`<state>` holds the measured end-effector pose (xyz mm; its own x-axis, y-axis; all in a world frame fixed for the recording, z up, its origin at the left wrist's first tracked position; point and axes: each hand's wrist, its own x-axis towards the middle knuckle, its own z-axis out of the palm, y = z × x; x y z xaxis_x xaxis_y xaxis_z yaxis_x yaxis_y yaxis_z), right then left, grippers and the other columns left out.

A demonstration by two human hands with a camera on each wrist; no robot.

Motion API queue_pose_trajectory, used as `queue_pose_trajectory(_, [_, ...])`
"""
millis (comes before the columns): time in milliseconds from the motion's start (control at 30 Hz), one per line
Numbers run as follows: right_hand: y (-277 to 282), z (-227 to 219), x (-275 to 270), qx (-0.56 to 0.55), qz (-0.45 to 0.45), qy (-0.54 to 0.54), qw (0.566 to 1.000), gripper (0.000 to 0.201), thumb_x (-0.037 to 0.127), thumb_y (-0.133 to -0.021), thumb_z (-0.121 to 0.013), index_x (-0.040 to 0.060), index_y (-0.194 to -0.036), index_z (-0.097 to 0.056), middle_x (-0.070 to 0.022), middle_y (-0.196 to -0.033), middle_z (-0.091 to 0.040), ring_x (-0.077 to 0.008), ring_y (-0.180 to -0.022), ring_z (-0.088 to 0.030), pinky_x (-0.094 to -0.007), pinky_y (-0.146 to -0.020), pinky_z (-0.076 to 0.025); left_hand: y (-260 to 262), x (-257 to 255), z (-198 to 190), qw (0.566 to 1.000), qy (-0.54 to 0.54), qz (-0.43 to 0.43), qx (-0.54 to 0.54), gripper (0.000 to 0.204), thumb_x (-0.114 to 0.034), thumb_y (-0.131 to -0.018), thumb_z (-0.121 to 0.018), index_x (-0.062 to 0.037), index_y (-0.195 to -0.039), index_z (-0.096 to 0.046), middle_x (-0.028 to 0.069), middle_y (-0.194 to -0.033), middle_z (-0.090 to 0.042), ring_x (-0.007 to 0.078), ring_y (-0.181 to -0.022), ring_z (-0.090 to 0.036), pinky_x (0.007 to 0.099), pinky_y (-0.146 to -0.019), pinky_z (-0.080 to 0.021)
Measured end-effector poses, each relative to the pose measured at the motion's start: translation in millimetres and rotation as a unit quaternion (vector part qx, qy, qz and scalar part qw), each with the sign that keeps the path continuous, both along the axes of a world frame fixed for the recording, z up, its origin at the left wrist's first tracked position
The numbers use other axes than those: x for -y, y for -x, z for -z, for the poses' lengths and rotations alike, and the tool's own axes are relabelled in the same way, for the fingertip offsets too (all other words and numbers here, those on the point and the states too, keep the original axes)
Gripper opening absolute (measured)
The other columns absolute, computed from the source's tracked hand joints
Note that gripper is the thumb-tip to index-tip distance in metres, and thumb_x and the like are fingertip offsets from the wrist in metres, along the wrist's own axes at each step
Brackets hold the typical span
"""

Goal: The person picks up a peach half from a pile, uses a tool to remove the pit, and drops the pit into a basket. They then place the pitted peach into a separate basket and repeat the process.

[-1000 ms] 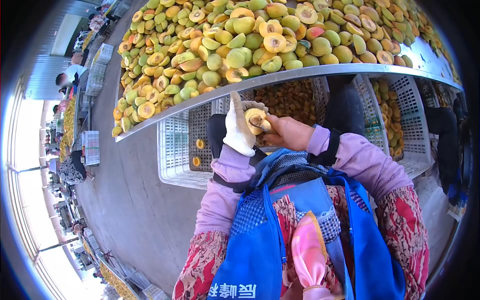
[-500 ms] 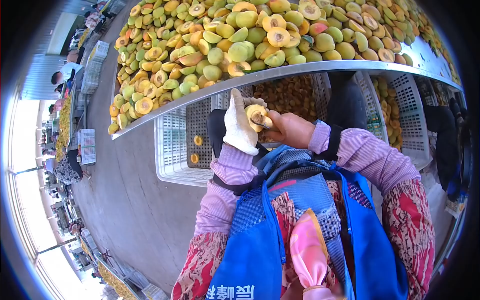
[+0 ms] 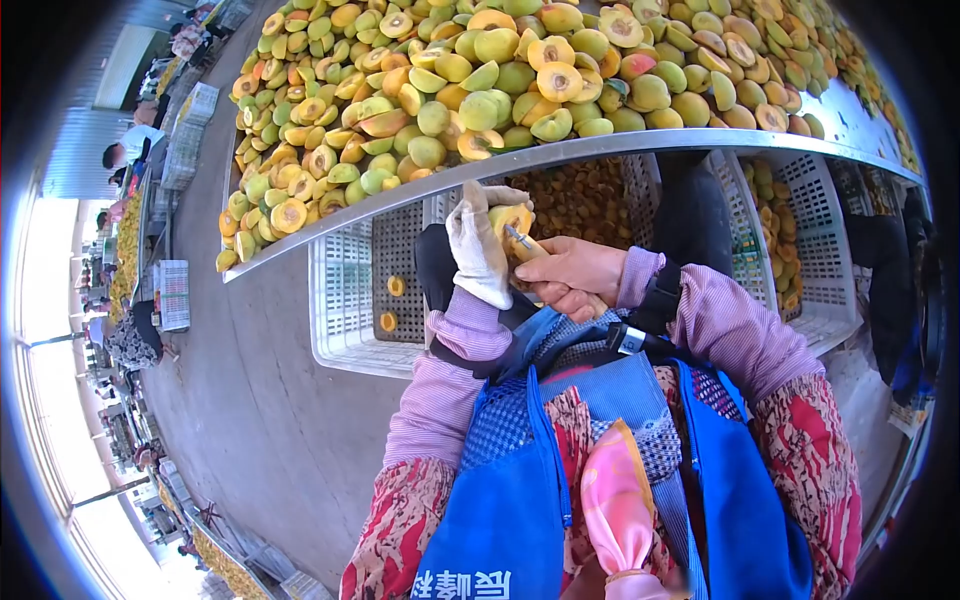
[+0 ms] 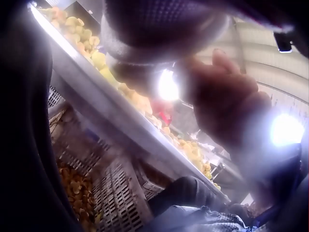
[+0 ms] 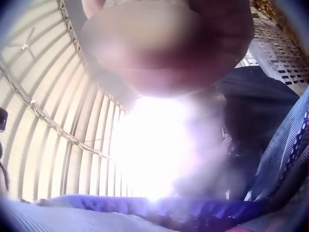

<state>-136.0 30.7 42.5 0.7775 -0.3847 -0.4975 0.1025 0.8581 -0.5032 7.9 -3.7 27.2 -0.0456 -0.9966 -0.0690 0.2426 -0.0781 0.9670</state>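
The hands meet near the table edge: the gloved left hand (image 3: 478, 250) cups a cut fruit (image 3: 513, 218), though its far fingers are partly hidden, and the bare right hand (image 3: 578, 272) has its fingers curled round the pale handle of a small tool (image 3: 533, 249). The fruit sits in the glove, cut face toward the tool's metal tip, which touches it; how deep the tip goes, I cannot tell. If the tip slipped off wet flesh, it could jab the glove; pressed too hard, it could tear the fruit, and a loose hold could drop it. Below is a pale crate (image 3: 325, 325) with two fruit pieces (image 3: 396, 286), beside brownish pieces (image 3: 575, 195). Beyond, the table (image 3: 640, 143) bears heaped fruit (image 3: 450, 68)
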Motion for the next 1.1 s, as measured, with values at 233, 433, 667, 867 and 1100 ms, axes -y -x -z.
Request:
queue_pose_trajectory(233, [6.9, 17.5, 2.8, -0.345, -0.031, 0.502, 0.792, 0.031, 0.020, -0.080, -0.057, -0.0026, -0.097, -0.045, -0.0247, -0.083, -0.061, -0.0366, -0.081, -0.061, -0.0428, -0.068, -0.048, 5.2, 1.0, 3.6, 0.998, -0.041, 0.029, -0.039, 0.060, -0.052, -0.090, -0.041, 0.0031, -0.073, -0.058, 0.0143, -0.073, -0.060, 0.0217, -0.066, -0.060, 0.0315, -0.064, -0.050])
queue_pose_trajectory(433, [2.2, 19.2, 7.9, -0.456, -0.070, 0.559, 0.689, 0.026, 0.017, -0.081, -0.055, -0.0013, -0.096, -0.044, -0.0252, -0.085, -0.061, -0.0388, -0.080, -0.060, -0.0444, -0.068, -0.048, 15.7, 7.9, 35.2, 0.951, -0.196, -0.125, -0.202, 0.046, -0.045, -0.092, -0.042, -0.0031, -0.077, -0.054, 0.0111, -0.070, -0.059, 0.0224, -0.061, -0.057, 0.0321, -0.060, -0.049])
queue_pose_trajectory(667, [-10.2, 55.6, 13.7, -0.453, -0.011, 0.566, 0.689, 0.034, 0.016, -0.078, -0.057, -0.0014, -0.103, -0.042, -0.0258, -0.082, -0.060, -0.0412, -0.080, -0.058, -0.0450, -0.069, -0.047, 11.9, 12.5, 63.9, 0.880, -0.260, -0.153, -0.366, 0.046, -0.047, -0.090, -0.043, -0.0042, -0.079, -0.053, 0.0097, -0.073, -0.057, 0.0241, -0.067, -0.054, 0.0355, -0.064, -0.048])
queue_pose_trajectory(867, [-4.5, 38.7, 8.2, -0.427, -0.022, 0.533, 0.731, 0.036, 0.018, -0.079, -0.056, -0.0027, -0.106, -0.044, -0.0260, -0.091, -0.059, -0.0409, -0.088, -0.057, -0.0445, -0.076, -0.047, 8.5, 11.5, 44.6, 0.959, -0.185, -0.082, -0.198, 0.044, -0.041, -0.092, -0.045, -0.0016, -0.076, -0.054, 0.0117, -0.071, -0.059, 0.0220, -0.062, -0.058, 0.0322, -0.059, -0.050])
queue_pose_trajectory(1100, [-3.6, 35.7, 1.4, -0.354, -0.025, 0.489, 0.797, 0.037, 0.020, -0.083, -0.054, 0.0006, -0.113, -0.044, -0.0177, -0.080, -0.061, -0.0250, -0.062, -0.061, -0.0342, -0.053, -0.049, 3.5, 1.4, 23.6, 0.988, -0.111, -0.014, -0.103, 0.047, -0.044, -0.089, -0.048, 0.0013, -0.083, -0.057, 0.0120, -0.071, -0.060, 0.0222, -0.062, -0.060, 0.0322, -0.059, -0.053])
